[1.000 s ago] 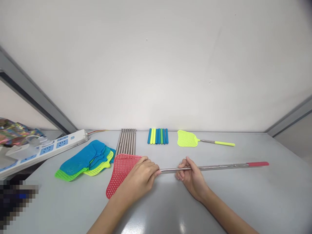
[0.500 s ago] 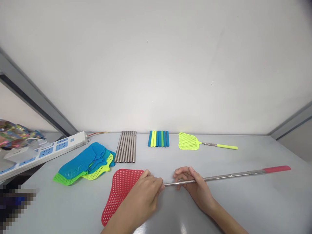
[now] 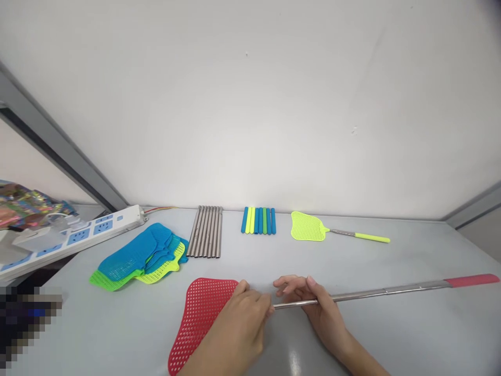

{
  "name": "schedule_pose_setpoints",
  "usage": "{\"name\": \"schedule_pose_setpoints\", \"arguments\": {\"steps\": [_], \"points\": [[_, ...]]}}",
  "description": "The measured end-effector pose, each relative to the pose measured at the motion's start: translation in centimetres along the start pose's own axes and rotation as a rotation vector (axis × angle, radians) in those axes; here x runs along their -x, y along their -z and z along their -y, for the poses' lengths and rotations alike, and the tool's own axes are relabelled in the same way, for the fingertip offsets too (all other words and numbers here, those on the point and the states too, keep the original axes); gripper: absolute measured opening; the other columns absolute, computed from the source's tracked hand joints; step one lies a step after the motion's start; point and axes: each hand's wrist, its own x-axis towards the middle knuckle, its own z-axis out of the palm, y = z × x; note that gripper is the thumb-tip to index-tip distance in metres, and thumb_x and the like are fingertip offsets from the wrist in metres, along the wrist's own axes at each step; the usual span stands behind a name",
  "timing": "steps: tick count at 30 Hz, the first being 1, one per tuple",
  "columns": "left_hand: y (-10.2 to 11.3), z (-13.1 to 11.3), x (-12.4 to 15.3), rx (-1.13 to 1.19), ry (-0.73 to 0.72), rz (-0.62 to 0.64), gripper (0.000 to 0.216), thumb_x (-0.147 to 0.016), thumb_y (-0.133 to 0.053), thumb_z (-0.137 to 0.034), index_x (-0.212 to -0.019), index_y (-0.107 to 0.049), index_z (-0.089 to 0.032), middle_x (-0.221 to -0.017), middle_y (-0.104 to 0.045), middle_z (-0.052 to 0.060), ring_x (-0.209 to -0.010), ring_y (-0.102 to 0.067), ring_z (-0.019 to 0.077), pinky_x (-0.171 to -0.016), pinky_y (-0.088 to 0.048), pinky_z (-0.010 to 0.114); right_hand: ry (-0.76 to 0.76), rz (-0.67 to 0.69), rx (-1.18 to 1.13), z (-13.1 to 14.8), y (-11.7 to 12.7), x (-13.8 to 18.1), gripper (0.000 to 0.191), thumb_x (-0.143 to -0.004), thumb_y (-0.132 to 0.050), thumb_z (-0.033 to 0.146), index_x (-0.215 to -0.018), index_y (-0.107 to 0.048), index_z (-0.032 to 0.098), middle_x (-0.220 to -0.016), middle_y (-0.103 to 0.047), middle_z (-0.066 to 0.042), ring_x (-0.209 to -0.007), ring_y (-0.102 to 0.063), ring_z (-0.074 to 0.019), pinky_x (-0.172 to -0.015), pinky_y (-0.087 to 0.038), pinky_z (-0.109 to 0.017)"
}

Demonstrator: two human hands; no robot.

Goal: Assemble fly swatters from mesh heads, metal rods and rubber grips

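A red fly swatter with a long metal rod lies across the front of the table, its perforated head (image 3: pixel 201 308) on the left and its red grip (image 3: pixel 473 280) far to the right. My left hand (image 3: pixel 240 326) is closed around the neck where head and rod meet, hiding that joint. The rod (image 3: pixel 376 293) runs through my right hand (image 3: pixel 319 308), palm turned up, with the thumb over it and the fingers loosely curled. At the back, a shorter yellow fly swatter (image 3: pixel 308 227) rests flat.
Blue, green and yellow swatter heads (image 3: pixel 135 256) are piled at left. Behind stand out a row of metal rods (image 3: pixel 205 232) and a row of coloured grips (image 3: pixel 258 221). A power strip (image 3: pixel 84 237) lines the left edge, and a wall (image 3: pixel 250 130) rises behind.
The red grip has shifted right, farther from my left hand, and more rod shows between them. Both hands sit slightly lower and farther right in view. The camera has also shifted a little.
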Motion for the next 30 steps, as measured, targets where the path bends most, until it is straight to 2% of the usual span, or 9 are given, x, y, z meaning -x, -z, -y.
{"name": "schedule_pose_setpoints", "arguments": {"steps": [6, 11, 18, 23, 30], "points": [[-0.2, 0.0, -0.1, -0.033, -0.02, 0.046, 0.02, -0.071, -0.035, -0.003, -0.062, -0.046, -0.017, -0.059, -0.053, 0.0, -0.057, -0.045, 0.0138, -0.071, -0.033, 0.032, -0.026, 0.016, -0.002, 0.2, 0.0, 0.0, 0.051, -0.085, -0.018, 0.034, -0.073, -0.064, 0.017, -0.094, -0.058, -0.01, -0.085, -0.05, -0.0224, -0.075, -0.034, -0.036], [0.0, -0.2, -0.2, -0.062, 0.007, 0.002, 0.026, -0.08, -0.029, -0.008, -0.063, -0.046, -0.016, -0.061, -0.053, 0.001, -0.058, -0.044, 0.0136, -0.07, -0.033, 0.032, -0.087, 0.01, -0.026, 0.3, 0.4, -0.3, 0.046, -0.084, -0.024, 0.037, -0.073, -0.064, 0.016, -0.083, -0.058, -0.01, -0.078, -0.05, -0.0212, -0.074, -0.035, -0.036], [0.5, 0.4, -0.4, -0.037, 0.004, -0.003, 0.031, -0.086, -0.024, -0.016, -0.071, -0.051, -0.018, -0.069, -0.055, 0.002, -0.065, -0.045, 0.015, -0.068, -0.034, 0.031, -0.148, -0.089, -0.029, 0.4, 0.8, -0.5, 0.042, -0.082, -0.031, 0.041, -0.073, -0.063, 0.014, -0.075, -0.055, -0.008, -0.074, -0.047, -0.0188, -0.065, -0.038, -0.031], [0.5, 0.6, -0.3, -0.045, -0.036, -0.021, 0.031, -0.087, -0.025, -0.018, -0.07, -0.051, -0.018, -0.068, -0.055, 0.001, -0.065, -0.046, 0.0146, -0.066, -0.035, 0.03, -0.167, -0.164, -0.059, 0.7, 1.0, -0.5, 0.035, -0.083, -0.034, 0.034, -0.073, -0.062, 0.016, -0.072, -0.051, -0.004, -0.071, -0.044, -0.0159, -0.068, -0.036, -0.029], [0.3, 0.9, -0.3, -0.026, -0.033, -0.024, 0.029, -0.088, -0.025, -0.024, -0.076, -0.051, -0.019, -0.072, -0.055, 0.0, -0.07, -0.045, 0.0139, -0.071, -0.034, 0.029, -0.156, -0.262, -0.045, 0.7, 1.3, -0.5, 0.029, -0.08, -0.04, 0.032, -0.069, -0.061, 0.015, -0.068, -0.049, -0.003, -0.066, -0.042, -0.014, -0.067, -0.036, -0.028]]}}
